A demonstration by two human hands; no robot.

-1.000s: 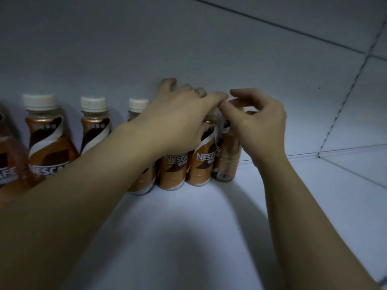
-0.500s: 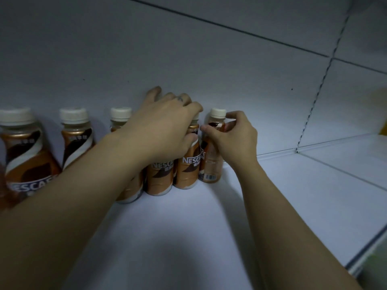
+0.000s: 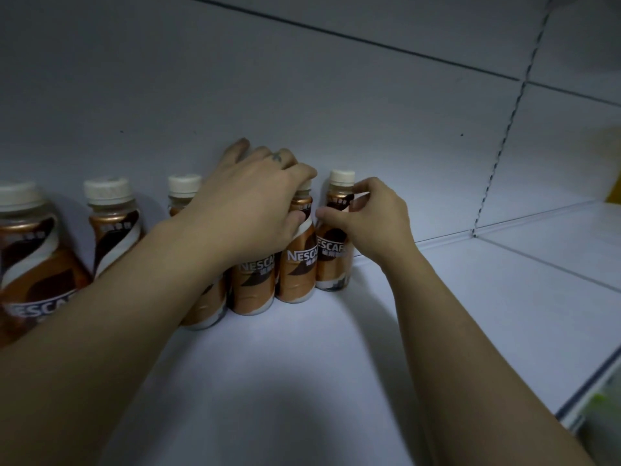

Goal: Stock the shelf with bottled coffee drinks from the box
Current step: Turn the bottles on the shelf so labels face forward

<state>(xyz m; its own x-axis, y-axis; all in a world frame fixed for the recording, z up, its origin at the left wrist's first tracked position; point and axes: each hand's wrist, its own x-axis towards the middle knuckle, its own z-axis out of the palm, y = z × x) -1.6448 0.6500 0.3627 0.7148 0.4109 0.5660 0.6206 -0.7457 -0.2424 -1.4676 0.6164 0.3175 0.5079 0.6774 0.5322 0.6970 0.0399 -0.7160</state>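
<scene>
A row of brown Nescafe coffee bottles with cream caps stands along the back wall of the white shelf point(image 3: 302, 381). My left hand point(image 3: 248, 210) lies over the tops of two middle bottles, its thumb on the neck of one bottle point(image 3: 297, 270). My right hand point(image 3: 376, 223) pinches the rightmost bottle point(image 3: 334, 260) at its shoulder, thumb in front, fingers at the side. Its label faces forward. More bottles stand to the left point(image 3: 112, 227), point(image 3: 30, 270). The box is out of view.
The shelf's white back panel point(image 3: 336, 112) rises right behind the bottles. A slotted upright point(image 3: 500, 142) divides it from the adjoining shelf bay point(image 3: 554, 250) on the right. The shelf's front edge point(image 3: 591, 388) runs at lower right. Something yellow point(image 3: 615, 183) shows at far right.
My right hand has come down from the cap area to the shoulder of the rightmost bottle and turned it, so its label now faces forward. My left hand stays on the middle bottles.
</scene>
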